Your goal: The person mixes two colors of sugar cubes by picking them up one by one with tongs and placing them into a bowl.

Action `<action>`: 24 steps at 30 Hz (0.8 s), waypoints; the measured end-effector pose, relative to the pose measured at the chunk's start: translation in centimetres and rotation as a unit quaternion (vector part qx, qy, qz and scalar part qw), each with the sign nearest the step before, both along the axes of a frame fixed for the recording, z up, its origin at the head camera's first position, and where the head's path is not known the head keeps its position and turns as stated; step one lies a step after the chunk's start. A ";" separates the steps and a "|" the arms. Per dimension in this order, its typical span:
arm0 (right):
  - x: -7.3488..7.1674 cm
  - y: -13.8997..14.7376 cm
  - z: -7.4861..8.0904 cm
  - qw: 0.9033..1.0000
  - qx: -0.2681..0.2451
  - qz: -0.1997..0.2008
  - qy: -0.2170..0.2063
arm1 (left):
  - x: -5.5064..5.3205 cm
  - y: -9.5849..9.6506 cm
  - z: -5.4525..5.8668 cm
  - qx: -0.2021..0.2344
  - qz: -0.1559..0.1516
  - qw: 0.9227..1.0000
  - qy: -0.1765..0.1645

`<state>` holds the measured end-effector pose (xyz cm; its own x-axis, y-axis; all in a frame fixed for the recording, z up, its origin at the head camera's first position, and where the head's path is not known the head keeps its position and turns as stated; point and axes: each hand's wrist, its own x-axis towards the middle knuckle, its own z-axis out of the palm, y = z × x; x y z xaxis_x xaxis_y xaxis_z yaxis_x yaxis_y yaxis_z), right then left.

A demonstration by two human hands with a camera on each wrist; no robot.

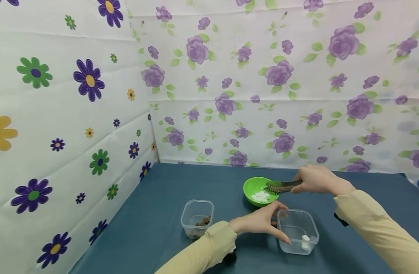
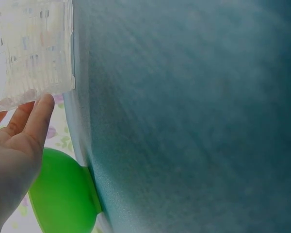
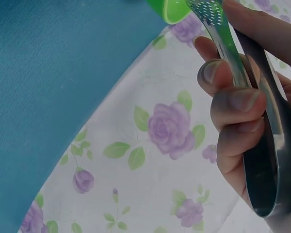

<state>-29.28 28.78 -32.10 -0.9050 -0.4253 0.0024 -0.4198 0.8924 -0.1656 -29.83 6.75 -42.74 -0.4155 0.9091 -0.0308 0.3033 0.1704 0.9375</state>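
Observation:
My right hand (image 1: 315, 179) grips metal tongs (image 3: 276, 145) with perforated ends, its fingers wrapped about both arms. The tongs' tips reach over the right rim of a green bowl (image 1: 255, 185), which holds several small white lumps (image 1: 260, 196). My left hand (image 1: 258, 220) holds a clear plastic container (image 1: 296, 228) by its left side, thumb at the front and fingers toward the back. Two white lumps (image 1: 305, 242) lie in this container's right part. In the left wrist view, fingertips (image 2: 46, 104) meet the container's wall, close to the green bowl.
Left of my left forearm stands another clear container (image 1: 197, 213) with brown pieces (image 1: 203, 222) in it. Everything stands on a dark blue tabletop (image 1: 154, 213). Flower-printed white sheets (image 1: 223, 125) rise behind and at the left.

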 end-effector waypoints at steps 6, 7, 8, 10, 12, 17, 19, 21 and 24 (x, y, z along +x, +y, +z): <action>0.9 0.9 0.5 1.000 0.005 -0.030 -0.004 | -0.2 -0.1 -0.2 0.019 -0.020 1.000 -0.006; 1.0 1.1 0.7 0.999 0.002 -0.036 -0.009 | -0.3 0.0 -0.2 0.022 -0.020 1.000 -0.001; 1.2 1.3 1.0 0.999 0.004 -0.040 -0.011 | -0.4 0.1 -0.2 0.028 -0.021 0.999 0.004; 1.2 1.7 1.9 0.999 0.010 -0.043 -0.012 | -0.8 0.5 0.0 0.042 -0.017 0.999 0.026; 1.3 2.1 3.0 0.999 0.019 -0.042 -0.007 | -1.3 0.9 0.3 0.058 -0.011 0.997 0.048; 2.1 2.5 3.9 0.999 0.033 -0.028 -0.005 | -1.2 1.1 0.4 0.067 0.007 0.996 0.058; 2.9 2.4 3.3 0.999 0.029 -0.026 -0.017 | -0.9 0.7 0.1 0.057 -0.002 0.997 0.041; 3.8 2.4 2.8 0.999 0.025 -0.025 -0.022 | -0.6 0.5 -0.2 0.051 -0.011 0.998 0.029; 5.3 3.0 2.8 0.999 0.021 -0.031 -0.016 | -0.4 1.1 -0.6 0.061 -0.029 0.997 0.026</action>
<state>-23.93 31.80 -29.29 -0.9291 -0.3673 -0.0437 -0.3583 0.9229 -0.1407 -30.25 7.90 -43.33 -0.3600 0.9273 0.1024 0.3579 0.0359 0.9331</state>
